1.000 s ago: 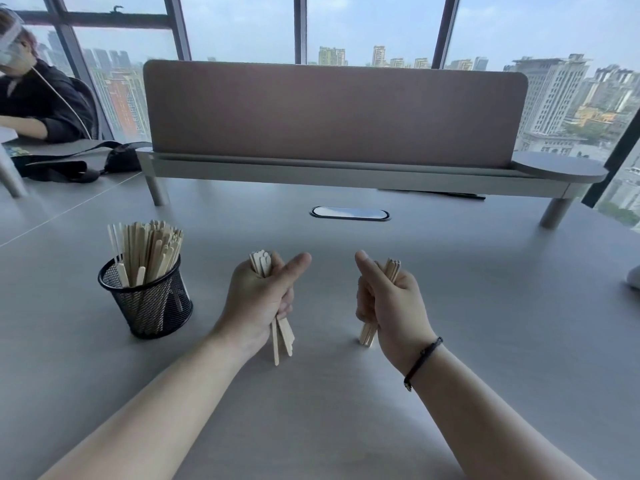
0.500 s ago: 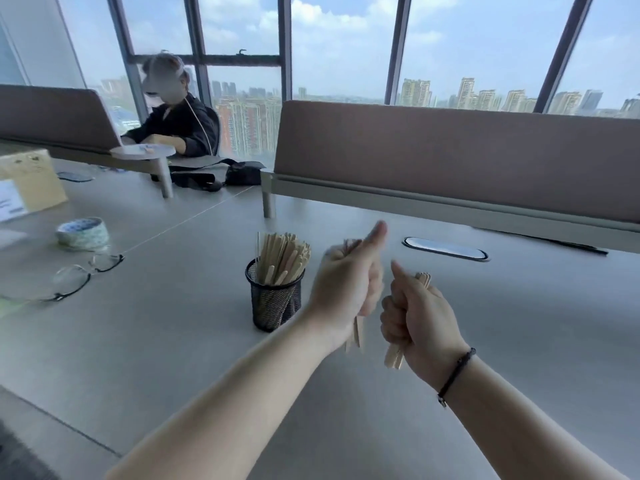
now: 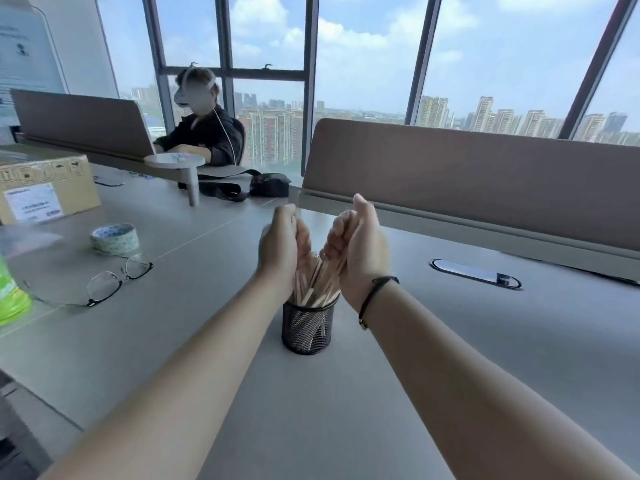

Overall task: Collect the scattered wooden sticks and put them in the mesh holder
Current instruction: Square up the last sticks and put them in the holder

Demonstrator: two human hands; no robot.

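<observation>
Directly below both hands' grip (curled round wooden sticks), mesh holder.

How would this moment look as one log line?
left hand: holds sticks | right hand: holds sticks | both over mesh holder | wooden sticks inside

holder: black wire mesh | sticks: pale wood | table: matt grey
</observation>
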